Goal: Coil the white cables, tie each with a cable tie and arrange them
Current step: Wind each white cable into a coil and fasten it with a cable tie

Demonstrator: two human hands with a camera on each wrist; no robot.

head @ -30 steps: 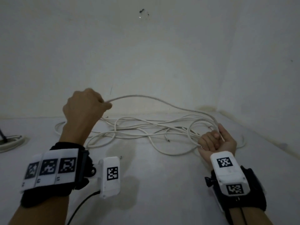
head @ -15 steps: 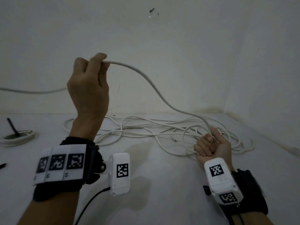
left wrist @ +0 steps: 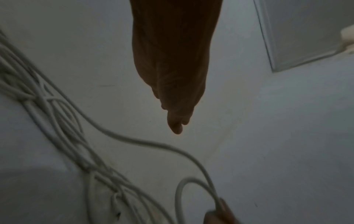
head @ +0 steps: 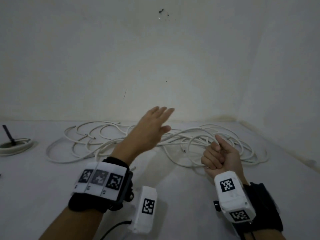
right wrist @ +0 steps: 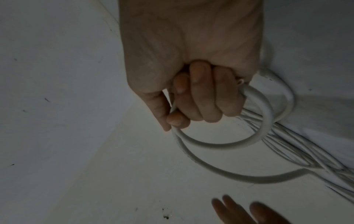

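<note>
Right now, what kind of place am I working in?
Probably a bare room corner, maybe unfinished: plain white walls, a white floor, and loose white cables lying on it.

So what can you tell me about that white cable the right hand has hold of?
The round white plastic-looking cable is smooth and bends easily. The right hand grips it in a fist, its fingers curled round the strands, with two loops hanging below the fist in the right wrist view. From there it runs into the loose tangle of white cable sprawled over the pale floor by the wall. It is not yet coiled or tied. The open left hand hovers over the tangle, apparently without touching.
</note>
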